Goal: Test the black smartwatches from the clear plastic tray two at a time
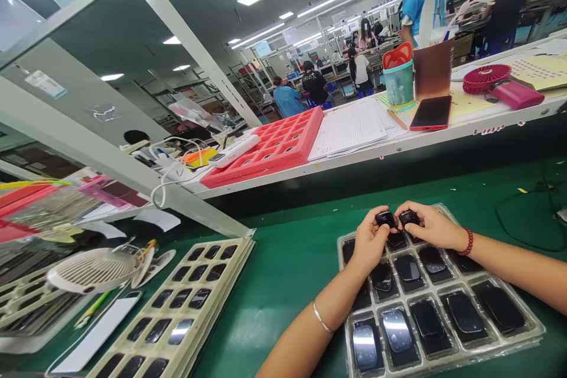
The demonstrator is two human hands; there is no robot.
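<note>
Both my hands are above a clear plastic tray [537, 328] whose pockets hold glossy black, rounded-rectangular parts like smartwatch screens [427, 319]. Between the thumb and fingers of my left hand [368, 241] is a small black smartwatch-like part [385, 218]. My right hand [432, 225] pinches a second black smartwatch-like part [408, 218], with faint markings on its face. The two pieces are close together, over the tray's far rows. Whether they are joined by anything cannot be made out. My forearms cover some of the pockets.
Left on the green mat [266, 283] stand stacked cream trays [177, 322] of dark parts, beside a white fan [95, 271]. The shelf ahead carries a red foam tray [283, 147], papers [349, 130], a phone [432, 113] and a teal cup [398, 85]. A cable [522, 236] lies at right.
</note>
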